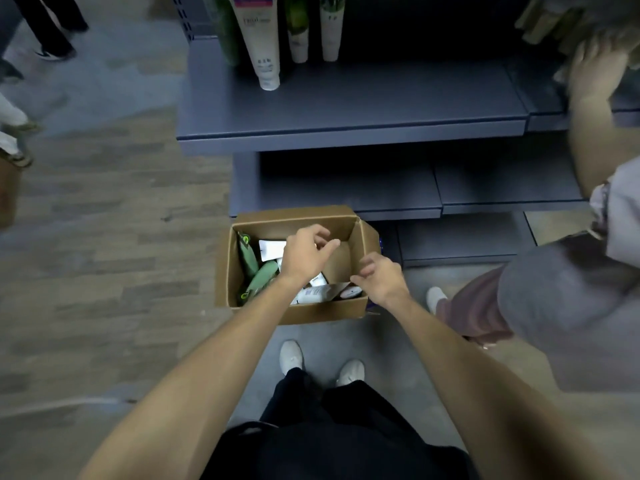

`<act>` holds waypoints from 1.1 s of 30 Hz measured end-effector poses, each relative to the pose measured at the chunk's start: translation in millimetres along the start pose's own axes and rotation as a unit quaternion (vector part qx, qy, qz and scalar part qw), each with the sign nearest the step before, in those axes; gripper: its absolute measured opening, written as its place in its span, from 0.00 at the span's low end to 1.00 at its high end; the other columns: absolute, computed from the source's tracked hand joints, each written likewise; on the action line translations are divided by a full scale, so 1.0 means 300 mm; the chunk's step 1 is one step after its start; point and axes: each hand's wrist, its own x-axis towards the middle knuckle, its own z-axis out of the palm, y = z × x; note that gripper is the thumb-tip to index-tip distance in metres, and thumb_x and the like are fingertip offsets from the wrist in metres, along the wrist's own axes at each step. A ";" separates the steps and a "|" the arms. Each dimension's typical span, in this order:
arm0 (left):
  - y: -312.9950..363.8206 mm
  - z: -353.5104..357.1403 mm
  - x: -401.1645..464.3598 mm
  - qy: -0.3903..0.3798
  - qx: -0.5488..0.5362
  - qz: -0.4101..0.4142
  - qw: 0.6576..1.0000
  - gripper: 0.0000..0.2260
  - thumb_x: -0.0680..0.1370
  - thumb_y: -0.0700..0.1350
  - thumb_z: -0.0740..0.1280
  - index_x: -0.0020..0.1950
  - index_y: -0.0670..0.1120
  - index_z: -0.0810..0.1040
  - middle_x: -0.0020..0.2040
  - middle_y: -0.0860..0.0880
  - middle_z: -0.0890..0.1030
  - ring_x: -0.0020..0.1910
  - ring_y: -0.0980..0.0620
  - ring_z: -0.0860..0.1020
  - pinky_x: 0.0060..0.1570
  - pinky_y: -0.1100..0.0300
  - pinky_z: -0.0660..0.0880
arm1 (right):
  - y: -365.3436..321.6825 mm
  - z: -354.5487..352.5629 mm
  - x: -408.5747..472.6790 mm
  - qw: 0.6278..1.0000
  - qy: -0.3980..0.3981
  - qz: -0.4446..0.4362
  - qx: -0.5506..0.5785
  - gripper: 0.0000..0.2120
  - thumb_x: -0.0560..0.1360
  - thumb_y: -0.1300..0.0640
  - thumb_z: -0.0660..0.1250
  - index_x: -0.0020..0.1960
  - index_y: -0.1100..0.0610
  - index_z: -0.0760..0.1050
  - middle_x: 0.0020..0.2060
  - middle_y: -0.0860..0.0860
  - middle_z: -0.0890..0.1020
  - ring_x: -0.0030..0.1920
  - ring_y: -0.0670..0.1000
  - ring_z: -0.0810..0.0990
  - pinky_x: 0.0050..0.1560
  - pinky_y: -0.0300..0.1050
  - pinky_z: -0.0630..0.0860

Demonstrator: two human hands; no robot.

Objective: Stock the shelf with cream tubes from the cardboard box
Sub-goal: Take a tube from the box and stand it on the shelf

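The person's left hand [304, 254] hovers over the open cardboard box [294, 311] on the floor, fingers loosely curled and holding nothing. The right hand [379, 278] hangs at the box's right wall, also relaxed and empty. Inside, soft green tubes [258, 275] lie along the left wall and white tubes [313, 293] near the front wall. A good pick would probably take one tube by its stiff cap end. The smooth dark metal shelf [346, 133] already carries standing white tubes [263, 46] at its back left corner.
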 end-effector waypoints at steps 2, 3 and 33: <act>-0.044 0.024 0.005 -0.009 -0.021 -0.038 0.999 0.06 0.72 0.52 0.74 0.45 0.53 0.80 0.37 0.55 0.82 0.40 0.47 0.83 0.45 0.46 0.82 | 0.015 0.022 0.002 1.000 -0.008 -0.001 -0.013 0.18 0.70 0.54 0.76 0.58 0.53 0.77 0.44 0.47 0.82 0.49 0.50 0.82 0.56 0.42 0.78; -0.063 0.036 0.004 -0.014 -0.026 -0.061 0.998 0.05 0.72 0.51 0.74 0.44 0.53 0.80 0.36 0.54 0.82 0.40 0.47 0.83 0.46 0.46 0.82 | 0.021 0.033 0.001 1.000 -0.010 -0.001 -0.021 0.18 0.70 0.54 0.76 0.58 0.53 0.78 0.43 0.47 0.82 0.49 0.50 0.82 0.56 0.43 0.78; -0.227 0.095 0.016 -0.039 0.234 -0.029 0.971 0.06 0.77 0.44 0.68 0.50 0.47 0.84 0.44 0.41 0.84 0.46 0.40 0.81 0.47 0.53 0.78 | 0.085 0.103 0.017 0.998 -0.015 -0.004 -0.064 0.14 0.74 0.58 0.71 0.59 0.52 0.77 0.52 0.50 0.83 0.50 0.50 0.82 0.55 0.45 0.79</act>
